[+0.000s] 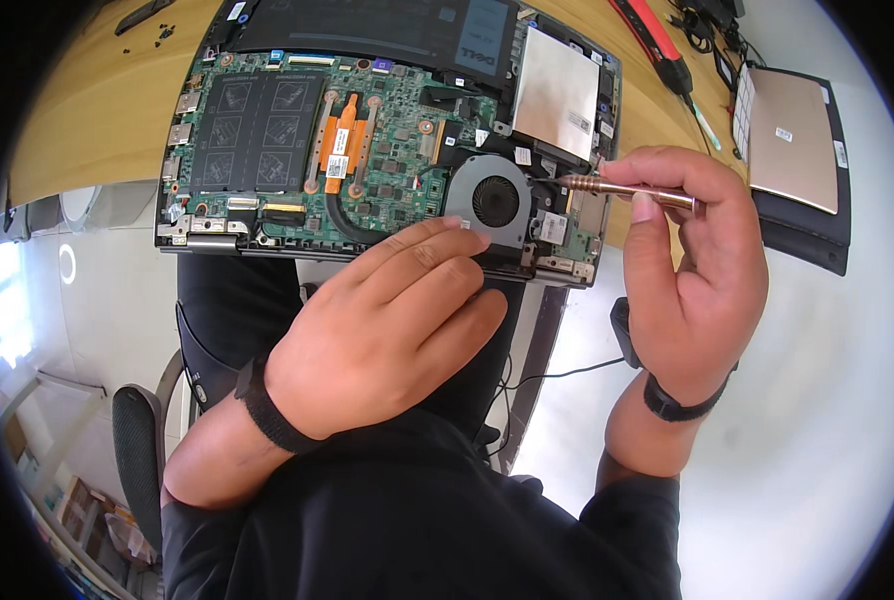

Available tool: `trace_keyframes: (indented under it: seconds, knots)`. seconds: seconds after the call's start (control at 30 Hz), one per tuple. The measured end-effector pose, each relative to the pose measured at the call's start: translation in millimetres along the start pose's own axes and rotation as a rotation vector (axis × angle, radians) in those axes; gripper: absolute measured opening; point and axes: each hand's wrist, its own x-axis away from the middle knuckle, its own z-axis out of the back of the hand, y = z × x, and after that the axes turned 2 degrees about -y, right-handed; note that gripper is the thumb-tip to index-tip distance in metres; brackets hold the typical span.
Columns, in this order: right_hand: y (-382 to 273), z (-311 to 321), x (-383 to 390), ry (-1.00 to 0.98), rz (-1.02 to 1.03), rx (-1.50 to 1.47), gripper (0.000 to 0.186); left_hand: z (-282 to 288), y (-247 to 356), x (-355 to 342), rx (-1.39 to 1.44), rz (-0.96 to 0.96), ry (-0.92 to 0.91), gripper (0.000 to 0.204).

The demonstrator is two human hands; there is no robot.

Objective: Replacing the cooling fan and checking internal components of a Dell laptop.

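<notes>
An opened laptop [267, 215] lies bottom-up on the wooden desk, its green circuit board, copper heat pipe and black battery exposed. My left hand [387, 330] rests at the laptop's near edge, fingertips touching the rim of the round black cooling fan [495, 200]. My right hand [692, 270] holds a slim copper-coloured screwdriver [632, 189] almost level, its tip pointing left at the spot just right of the fan. A silver drive [557, 95] sits above the fan.
A red-handled tool [657, 45] lies on the wooden desk [97, 110] at the back right. Another closed laptop [797, 140] rests on a black base at the right. Small dark screws [162, 30] sit at the back left. A chair [137, 440] stands lower left.
</notes>
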Motion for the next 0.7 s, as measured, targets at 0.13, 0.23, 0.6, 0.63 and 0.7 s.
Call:
trace_keyframes:
  seconds: [0.13, 0.23, 0.6, 0.63, 0.7]
  knots:
    - [-1.4, -1.3, 0.5, 0.004, 0.006, 0.03, 0.024, -2.9, -0.5, -1.6, 0.016, 0.036, -0.007, 0.028]
    - [-2.2, -1.0, 1.0, 0.004, 0.0, 0.034, 0.023, -5.0, -2.0, -2.9, 0.019, 0.03, -0.005, 0.03]
    - [0.6, -8.0, -1.8, 0.076, 0.007, 0.02, 0.023, -5.1, -3.1, -4.5, -0.018, 0.024, -0.03, 0.026]
    - [-0.3, -8.0, -1.8, 0.047, 0.006, 0.044, 0.023, -5.0, -3.0, -4.6, -0.018, 0.022, -0.032, 0.026]
    - [-0.5, -11.0, -3.1, 0.079, 0.032, 0.082, 0.025, -4.9, -3.0, -4.6, -0.004, 0.024, -0.025, 0.026]
